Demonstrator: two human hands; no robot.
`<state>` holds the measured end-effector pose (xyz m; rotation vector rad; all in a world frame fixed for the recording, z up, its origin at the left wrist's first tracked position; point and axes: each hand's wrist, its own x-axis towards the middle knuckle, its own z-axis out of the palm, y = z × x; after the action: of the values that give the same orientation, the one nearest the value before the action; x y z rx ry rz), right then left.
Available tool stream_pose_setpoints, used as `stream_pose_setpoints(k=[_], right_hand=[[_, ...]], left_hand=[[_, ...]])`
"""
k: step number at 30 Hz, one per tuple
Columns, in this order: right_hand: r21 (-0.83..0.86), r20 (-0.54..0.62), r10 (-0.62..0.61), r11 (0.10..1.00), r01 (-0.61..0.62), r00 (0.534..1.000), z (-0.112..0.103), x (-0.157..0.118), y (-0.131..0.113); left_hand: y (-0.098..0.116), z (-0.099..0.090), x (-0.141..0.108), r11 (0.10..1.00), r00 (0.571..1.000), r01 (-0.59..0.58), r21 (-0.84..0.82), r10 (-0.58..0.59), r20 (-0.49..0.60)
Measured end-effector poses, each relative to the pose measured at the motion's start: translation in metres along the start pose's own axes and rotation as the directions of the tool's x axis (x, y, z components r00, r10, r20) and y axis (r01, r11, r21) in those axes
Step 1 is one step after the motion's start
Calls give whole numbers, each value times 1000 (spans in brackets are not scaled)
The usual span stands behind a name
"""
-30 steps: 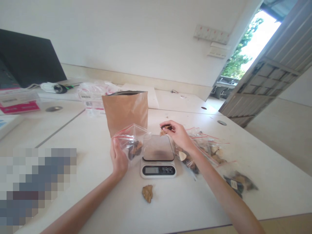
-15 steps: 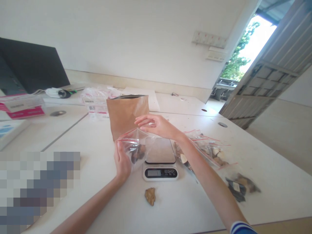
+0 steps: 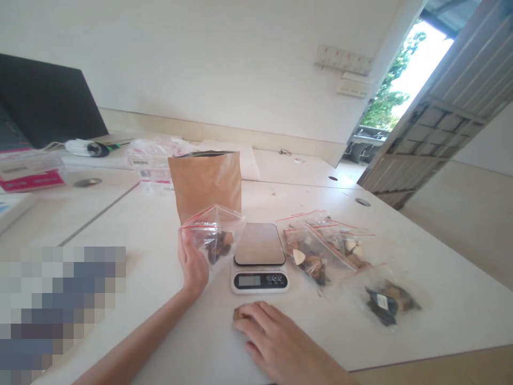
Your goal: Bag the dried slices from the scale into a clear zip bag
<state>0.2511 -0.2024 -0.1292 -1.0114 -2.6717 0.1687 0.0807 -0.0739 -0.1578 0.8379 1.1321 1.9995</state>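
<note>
A clear zip bag (image 3: 219,243) with a red seal line stands open-mouthed, with dark dried pieces inside it. My left hand (image 3: 194,272) is closed around the bag's left side. Beside the bag sits a small white kitchen scale (image 3: 259,246) with a bare metal plate; the digits on its display cannot be read. In front of the scale, my right hand (image 3: 274,337) rests low over the table, its fingertips on a brown dried slice (image 3: 238,314) and hiding most of it. Behind the zip bag stands a brown paper pouch (image 3: 206,184), open at the top.
Several zip bags of dried pieces (image 3: 308,262) lie right of the scale. Nearer the right edge lies another bag with a white-labelled dark packet (image 3: 382,302). Pink-and-white boxes (image 3: 32,174), a black monitor (image 3: 52,101) and a white device (image 3: 86,148) stand on the left.
My right hand has left the zip bag's mouth and come down toward me onto the brown slice. My left hand keeps its hold on the bag. The view has shifted slightly.
</note>
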Motion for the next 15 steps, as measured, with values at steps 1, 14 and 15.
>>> stream_pose_setpoints(k=[1,14,15], right_hand=[[-64,-22,4,998,-5,1000,9,-3,-3],[232,-435,112,973,-9,893,-82,51,19],[245,-514,161,969,-35,842,-91,61,22]], left_hand=[[1,1,-2,1000,1000,-19,0,19,8],[12,-1,-10,985,978,-173,10,170,119],[12,-1,-10,984,976,-177,14,173,133]])
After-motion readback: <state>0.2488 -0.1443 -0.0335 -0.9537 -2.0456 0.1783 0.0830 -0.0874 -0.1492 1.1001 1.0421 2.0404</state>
